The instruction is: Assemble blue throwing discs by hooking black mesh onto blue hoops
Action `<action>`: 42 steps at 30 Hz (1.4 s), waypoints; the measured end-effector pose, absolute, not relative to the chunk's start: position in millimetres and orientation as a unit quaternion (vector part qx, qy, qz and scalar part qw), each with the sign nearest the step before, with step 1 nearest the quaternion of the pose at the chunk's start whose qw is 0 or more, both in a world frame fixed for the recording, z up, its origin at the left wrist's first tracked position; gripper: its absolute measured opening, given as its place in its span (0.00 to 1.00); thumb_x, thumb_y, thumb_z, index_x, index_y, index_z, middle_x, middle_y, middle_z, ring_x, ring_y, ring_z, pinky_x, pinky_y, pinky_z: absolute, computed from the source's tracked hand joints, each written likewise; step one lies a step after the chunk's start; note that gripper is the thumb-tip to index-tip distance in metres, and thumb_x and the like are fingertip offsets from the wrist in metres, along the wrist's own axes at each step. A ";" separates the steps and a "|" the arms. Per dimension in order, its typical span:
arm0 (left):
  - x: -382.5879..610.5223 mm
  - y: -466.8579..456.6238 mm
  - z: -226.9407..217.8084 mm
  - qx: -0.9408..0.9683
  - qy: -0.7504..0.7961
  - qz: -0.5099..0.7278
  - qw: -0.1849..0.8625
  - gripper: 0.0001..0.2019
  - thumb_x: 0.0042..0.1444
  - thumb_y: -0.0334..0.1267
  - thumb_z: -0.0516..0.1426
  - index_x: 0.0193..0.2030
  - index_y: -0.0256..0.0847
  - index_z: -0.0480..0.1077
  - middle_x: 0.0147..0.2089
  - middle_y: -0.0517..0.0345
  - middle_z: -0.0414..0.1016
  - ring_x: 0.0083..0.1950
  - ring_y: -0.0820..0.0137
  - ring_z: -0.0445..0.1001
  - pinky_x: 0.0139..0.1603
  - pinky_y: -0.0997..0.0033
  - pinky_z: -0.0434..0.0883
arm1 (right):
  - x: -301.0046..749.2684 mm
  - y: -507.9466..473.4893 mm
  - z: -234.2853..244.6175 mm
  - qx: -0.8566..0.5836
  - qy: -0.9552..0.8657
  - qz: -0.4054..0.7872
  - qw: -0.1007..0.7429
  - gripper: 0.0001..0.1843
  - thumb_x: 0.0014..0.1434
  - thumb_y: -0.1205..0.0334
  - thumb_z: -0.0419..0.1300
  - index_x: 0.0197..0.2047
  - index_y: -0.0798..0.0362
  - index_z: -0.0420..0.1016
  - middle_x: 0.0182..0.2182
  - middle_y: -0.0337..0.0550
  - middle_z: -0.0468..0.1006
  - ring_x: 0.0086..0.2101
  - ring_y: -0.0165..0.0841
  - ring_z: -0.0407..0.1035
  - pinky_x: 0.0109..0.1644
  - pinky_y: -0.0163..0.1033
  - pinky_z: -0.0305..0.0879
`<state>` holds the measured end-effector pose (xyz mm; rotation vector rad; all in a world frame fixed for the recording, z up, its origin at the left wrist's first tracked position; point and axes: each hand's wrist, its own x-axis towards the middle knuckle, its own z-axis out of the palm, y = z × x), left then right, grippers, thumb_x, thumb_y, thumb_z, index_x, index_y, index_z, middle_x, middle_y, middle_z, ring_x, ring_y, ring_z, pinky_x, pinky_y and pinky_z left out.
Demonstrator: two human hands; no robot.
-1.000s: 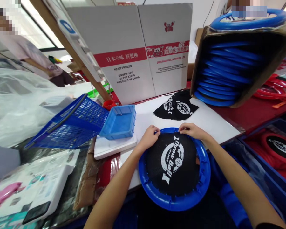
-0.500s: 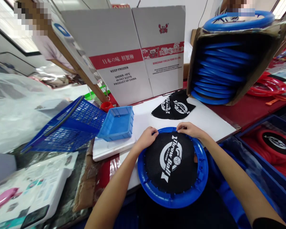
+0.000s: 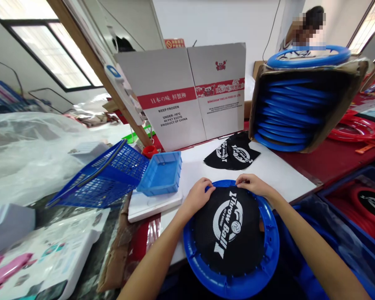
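A blue plastic ring (image 3: 270, 254) lies at the near edge of the white table (image 3: 278, 171), partly over the edge. A black mesh cloth (image 3: 229, 233) printed "Throw Ball" is stretched across it. My left hand (image 3: 199, 196) pinches the cloth's far left rim against the ring, fingers curled. My right hand (image 3: 253, 184) pinches the far right rim the same way. Both hands sit at the ring's far side, a short gap between them.
More black printed cloths (image 3: 233, 152) lie beyond the ring. A tipped cardboard box of blue rings (image 3: 300, 108) stands at the right. A small blue tray (image 3: 161, 173) and blue basket (image 3: 103, 177) sit left. A "KEEP FROZEN" carton (image 3: 187, 96) stands behind. Red rings (image 3: 356, 129) lie far right.
The view has tilted upward, so everything sits lower in the picture. Both hands keep their grip on the cloth's far rim; the left fingers have shifted slightly along it.
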<state>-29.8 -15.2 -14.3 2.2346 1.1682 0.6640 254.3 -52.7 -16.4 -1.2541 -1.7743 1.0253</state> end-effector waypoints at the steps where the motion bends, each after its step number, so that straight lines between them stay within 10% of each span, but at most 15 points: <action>1: -30.2 -15.3 -14.1 0.828 0.435 0.243 0.257 0.08 0.65 0.37 0.58 0.34 0.43 0.74 0.48 0.49 0.78 0.53 0.59 0.78 0.61 0.56 0.73 | 254.4 -54.6 -15.9 -0.487 -0.690 0.391 0.367 0.08 0.57 0.55 0.65 0.35 0.51 0.80 0.37 0.45 0.82 0.38 0.39 0.74 0.48 0.46 0.71; 12: -35.7 -29.2 4.6 0.923 0.358 0.129 0.050 0.12 0.70 0.32 0.52 0.46 0.39 0.77 0.64 0.40 0.75 0.60 0.49 0.76 0.61 0.45 0.73 | 230.2 -75.7 2.5 -0.433 -0.838 0.171 0.284 0.10 0.67 0.71 0.58 0.39 0.49 0.80 0.38 0.45 0.82 0.44 0.39 0.73 0.56 0.47 0.69; 20: -25.1 -37.8 -5.1 0.957 0.244 0.142 0.060 0.12 0.70 0.29 0.52 0.55 0.41 0.73 0.57 0.48 0.79 0.55 0.57 0.78 0.57 0.53 0.76 | 205.5 -91.4 7.3 -0.400 -0.905 -0.114 0.096 0.12 0.65 0.77 0.55 0.44 0.55 0.77 0.41 0.51 0.79 0.46 0.43 0.68 0.54 0.48 0.65; 31: -25.7 -35.2 -13.5 0.961 0.232 0.144 0.052 0.15 0.67 0.28 0.55 0.57 0.44 0.73 0.65 0.46 0.73 0.62 0.55 0.75 0.61 0.49 0.76 | 212.2 -105.6 -9.2 -0.483 -0.862 -0.006 0.153 0.14 0.70 0.57 0.62 0.51 0.57 0.82 0.69 0.63 0.66 0.69 0.55 0.58 0.71 0.61 0.61; 42: -26.6 -38.5 -12.8 0.961 0.242 0.102 0.083 0.16 0.65 0.46 0.64 0.54 0.40 0.75 0.72 0.39 0.67 0.69 0.45 0.69 0.66 0.40 0.72 | 214.0 -99.5 -6.8 -0.482 -0.832 0.172 0.214 0.06 0.64 0.62 0.69 0.42 0.54 0.79 0.66 0.59 0.71 0.66 0.48 0.65 0.68 0.54 0.66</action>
